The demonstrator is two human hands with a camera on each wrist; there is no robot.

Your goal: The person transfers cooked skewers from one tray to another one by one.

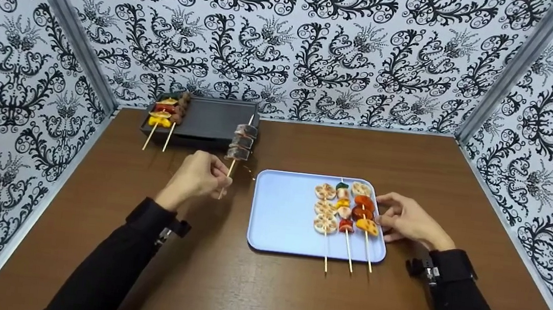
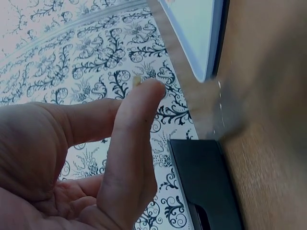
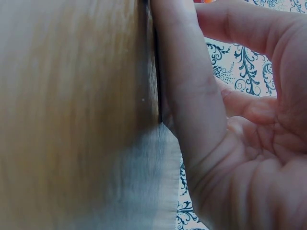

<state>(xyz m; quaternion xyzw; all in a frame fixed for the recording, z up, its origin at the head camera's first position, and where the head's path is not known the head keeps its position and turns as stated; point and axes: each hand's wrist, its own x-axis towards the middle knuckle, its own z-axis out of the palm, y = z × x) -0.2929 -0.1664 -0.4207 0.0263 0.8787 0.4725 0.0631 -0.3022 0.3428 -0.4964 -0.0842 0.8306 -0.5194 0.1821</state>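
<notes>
My left hand (image 1: 200,175) pinches the bare lower stick of a skewer (image 1: 242,142) with several dark-skinned pieces, perhaps fish, and holds it up between grill and tray. In the left wrist view, thumb and finger meet on the stick; the food is out of frame. At the right rim of a pale blue tray (image 1: 281,212), my right hand (image 1: 411,221) grips the edge with thumb and fingers. On the tray's right half lie a lotus-root skewer (image 1: 326,209), a mixed skewer (image 1: 344,212) and a vegetable skewer (image 1: 364,213), their sticks jutting over the near edge.
A black grill plate (image 1: 213,117) stands at the back left, with a yellow-and-red vegetable skewer (image 1: 162,112) and a meatball skewer (image 1: 179,109) on its left end. Brown wooden table (image 1: 221,288) lies beneath everything. Patterned walls (image 1: 287,48) enclose the back and sides.
</notes>
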